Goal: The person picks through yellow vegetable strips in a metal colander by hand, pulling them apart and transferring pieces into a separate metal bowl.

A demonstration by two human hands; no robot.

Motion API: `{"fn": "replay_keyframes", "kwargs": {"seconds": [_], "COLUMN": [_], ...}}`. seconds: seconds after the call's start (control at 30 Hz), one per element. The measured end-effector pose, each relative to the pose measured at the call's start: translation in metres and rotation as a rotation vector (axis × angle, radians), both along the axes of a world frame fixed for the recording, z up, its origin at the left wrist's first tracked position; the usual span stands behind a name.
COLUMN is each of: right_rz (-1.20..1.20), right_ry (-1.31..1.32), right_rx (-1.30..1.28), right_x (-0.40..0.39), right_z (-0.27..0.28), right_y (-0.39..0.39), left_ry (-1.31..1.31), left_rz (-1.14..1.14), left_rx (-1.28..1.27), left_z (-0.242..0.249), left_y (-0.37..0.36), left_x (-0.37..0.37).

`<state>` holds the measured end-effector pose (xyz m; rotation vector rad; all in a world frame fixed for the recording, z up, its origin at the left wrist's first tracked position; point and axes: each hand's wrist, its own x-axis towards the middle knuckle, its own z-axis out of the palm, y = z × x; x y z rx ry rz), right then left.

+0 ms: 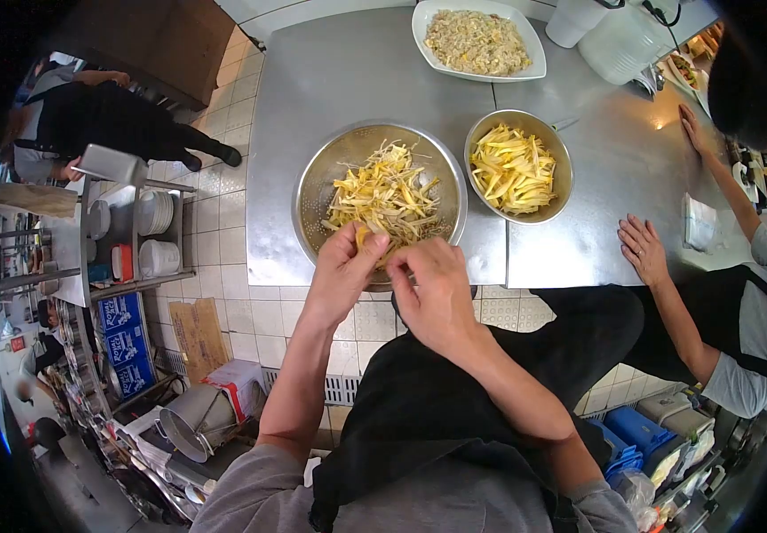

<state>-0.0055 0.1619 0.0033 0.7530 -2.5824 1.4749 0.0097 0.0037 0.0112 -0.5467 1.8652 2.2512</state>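
Over the near rim of a perforated metal colander (305, 200) my two hands work close together. My left hand (343, 266) pinches a slender yellow strip (362, 236) between thumb and fingers. Just to its right, my right hand (437, 289) has curled, closed fingers, and what lies between its fingertips is too small to make out. Inside the colander is a loose heap of yellow plant strips (383, 191) mixed with thin, pale stringy bits. A metal bowl (564, 182) to the right holds cleaner-looking yellow pieces (515, 169).
Fried rice (476, 43) fills a white dish (539, 67) at the back of the steel table (357, 75). At right, another person rests a hand (643, 249) on the table near a small white packet (699, 222). A shelf with plates (157, 213) and another person (99, 115) are left.
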Motion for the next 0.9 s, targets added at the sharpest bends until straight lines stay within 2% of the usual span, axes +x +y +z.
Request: {"fn": "replay_keyframes", "kwargs": {"seconds": [0.2,0.43,0.53,0.6,0.73,0.8,0.87,0.9], "right_rz": [0.065,0.060,0.066,0.077,0.046,-0.008,-0.067,-0.069], "right_ry": [0.024,0.044,0.068,0.076,0.161,0.182,0.204,0.214], "right_rx": [0.085,0.128,0.109,0.105,0.071,0.119,0.166,0.260], "right_x": [0.009,0.004,0.007,0.010,0.008,-0.001,-0.009,-0.012], "right_z": [-0.004,-0.007,-0.006,-0.008,-0.006,-0.008,-0.008,-0.008], "right_y": [-0.002,-0.003,-0.006,-0.007,-0.004,0.001,0.005,0.007], "left_ry": [0.112,0.087,0.159,0.119,0.055,0.097,0.143,0.127], "left_rz": [0.183,0.183,0.288,0.378,0.530,0.565,0.534,0.448], "left_rx": [-0.214,-0.280,-0.318,0.010,0.171,-0.034,-0.072,-0.174], "left_z": [-0.026,-0.021,-0.028,-0.031,-0.023,-0.023,-0.029,-0.028], "left_y": [0.005,0.007,0.006,-0.001,-0.017,-0.026,-0.041,-0.048], "left_x": [-0.002,-0.011,-0.013,-0.011,-0.019,-0.027,-0.030,-0.030]}}
